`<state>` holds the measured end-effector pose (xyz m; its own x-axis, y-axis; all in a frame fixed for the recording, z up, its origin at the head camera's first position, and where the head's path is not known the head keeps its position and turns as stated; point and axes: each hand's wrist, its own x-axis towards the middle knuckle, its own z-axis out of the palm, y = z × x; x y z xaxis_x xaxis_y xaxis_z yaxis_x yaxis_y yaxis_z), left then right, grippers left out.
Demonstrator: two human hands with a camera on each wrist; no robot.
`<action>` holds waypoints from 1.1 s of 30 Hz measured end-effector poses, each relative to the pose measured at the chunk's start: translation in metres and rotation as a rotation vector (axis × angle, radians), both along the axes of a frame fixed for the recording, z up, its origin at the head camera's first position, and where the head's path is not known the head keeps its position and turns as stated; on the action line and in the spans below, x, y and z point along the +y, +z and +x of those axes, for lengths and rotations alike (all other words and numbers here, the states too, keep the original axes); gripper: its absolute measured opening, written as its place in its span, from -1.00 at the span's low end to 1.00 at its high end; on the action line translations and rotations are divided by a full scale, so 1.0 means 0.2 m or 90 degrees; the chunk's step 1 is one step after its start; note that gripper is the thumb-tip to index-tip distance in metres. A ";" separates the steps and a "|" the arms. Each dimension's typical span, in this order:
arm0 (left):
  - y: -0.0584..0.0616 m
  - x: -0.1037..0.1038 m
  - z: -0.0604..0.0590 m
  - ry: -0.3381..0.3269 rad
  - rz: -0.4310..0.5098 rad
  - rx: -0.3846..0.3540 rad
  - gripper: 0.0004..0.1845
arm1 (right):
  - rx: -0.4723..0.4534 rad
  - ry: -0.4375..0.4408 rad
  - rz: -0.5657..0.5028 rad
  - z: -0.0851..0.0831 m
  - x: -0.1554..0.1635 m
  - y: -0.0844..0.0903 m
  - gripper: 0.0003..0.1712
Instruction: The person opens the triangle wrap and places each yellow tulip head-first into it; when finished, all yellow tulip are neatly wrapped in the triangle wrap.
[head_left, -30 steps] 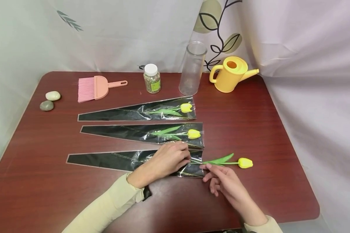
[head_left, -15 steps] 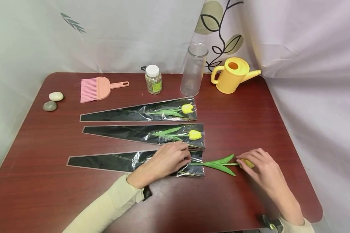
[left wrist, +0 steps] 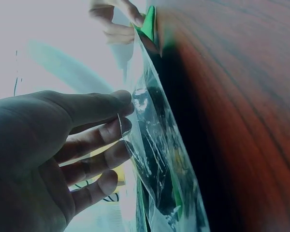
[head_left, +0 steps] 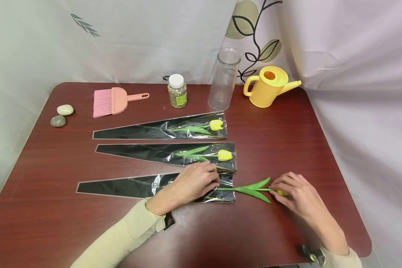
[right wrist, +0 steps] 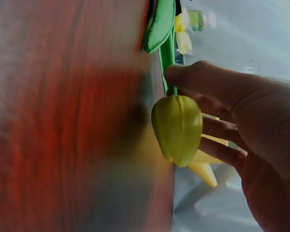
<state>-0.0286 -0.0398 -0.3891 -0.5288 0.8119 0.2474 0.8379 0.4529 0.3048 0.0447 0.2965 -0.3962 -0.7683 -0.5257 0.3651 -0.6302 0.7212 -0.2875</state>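
My left hand (head_left: 195, 181) pinches the upper film at the mouth of the nearest tapered black-and-clear flower sleeve (head_left: 117, 185). In the left wrist view, the clear film (left wrist: 142, 104) stands lifted at my thumb and fingers. My right hand (head_left: 303, 197) pinches the stem of a yellow artificial tulip (right wrist: 177, 129) just below its bloom. The tulip lies lengthwise, its lower stem inside the sleeve, its green leaves (head_left: 252, 190) outside the mouth. Behind it lie two more sleeves, the middle sleeve (head_left: 137, 150) and the far sleeve (head_left: 137, 131), each containing a yellow tulip.
Along the back stand a white-capped jar (head_left: 177, 93), a clear glass vase (head_left: 221, 83) and a yellow watering can (head_left: 266, 89). A pink brush (head_left: 118, 100) and two stones, a white stone (head_left: 65, 109) and a grey stone (head_left: 58, 121), lie on the left.
My right hand has moved right from the leaves near the sleeve's mouth to the stem below the bloom. A second leaf now shows spread out. My left hand stays at the sleeve.
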 end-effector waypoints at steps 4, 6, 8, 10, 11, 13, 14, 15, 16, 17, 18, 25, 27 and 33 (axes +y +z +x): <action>0.01 0.00 0.00 0.000 0.007 -0.004 -0.94 | -0.002 0.020 -0.060 -0.03 -0.01 0.01 -0.60; 0.02 0.00 0.00 0.000 0.011 -0.004 -0.94 | -0.002 0.031 -0.091 -0.04 -0.01 0.01 -0.77; 0.03 0.00 0.00 -0.002 0.015 -0.005 -0.94 | -0.008 0.035 -0.116 -0.05 -0.03 0.01 -0.89; 0.03 0.00 0.00 -0.004 0.020 -0.005 -0.93 | -0.019 0.035 -0.137 -0.06 -0.06 0.01 -0.78; 0.03 0.00 0.00 -0.006 0.021 -0.004 -0.93 | -0.028 0.032 -0.147 -0.06 -0.08 0.00 -0.72; 0.04 0.01 0.00 -0.009 0.026 -0.003 -0.93 | -0.052 0.022 -0.165 -0.06 -0.12 -0.01 -0.64; 0.04 0.02 0.00 -0.010 0.029 -0.003 -0.93 | -0.066 0.016 -0.172 -0.06 -0.15 -0.01 -0.63; 0.04 0.02 0.01 -0.012 0.032 -0.001 -0.93 | -0.081 0.013 -0.181 -0.06 -0.17 -0.01 -0.63; 0.05 0.02 0.01 -0.014 0.034 0.001 -0.93 | -0.096 0.008 -0.190 -0.06 -0.20 -0.02 -0.63; 0.05 0.03 0.01 -0.016 0.036 0.003 -0.93 | -0.111 0.003 -0.199 -0.06 -0.22 -0.02 -0.63; 0.05 0.03 0.01 -0.018 0.038 0.005 -0.94 | -0.123 0.001 -0.208 -0.06 -0.25 -0.03 -0.64; 0.07 0.07 0.00 -0.029 0.039 0.019 -0.94 | -0.150 -0.018 -0.239 -0.06 -0.35 -0.07 -0.71; 0.07 0.08 0.00 -0.032 0.038 0.019 -0.93 | -0.156 -0.032 -0.238 -0.05 -0.37 -0.08 -0.73; 0.06 0.09 0.00 -0.043 0.040 0.016 -0.95 | -0.155 -0.060 -0.217 -0.05 -0.39 -0.10 -0.77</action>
<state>-0.0286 -0.0224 -0.3768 -0.4663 0.8279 0.3117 0.8735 0.3754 0.3099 0.0343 0.2185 -0.4172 -0.8924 -0.3298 0.3079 -0.4504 0.6104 -0.6516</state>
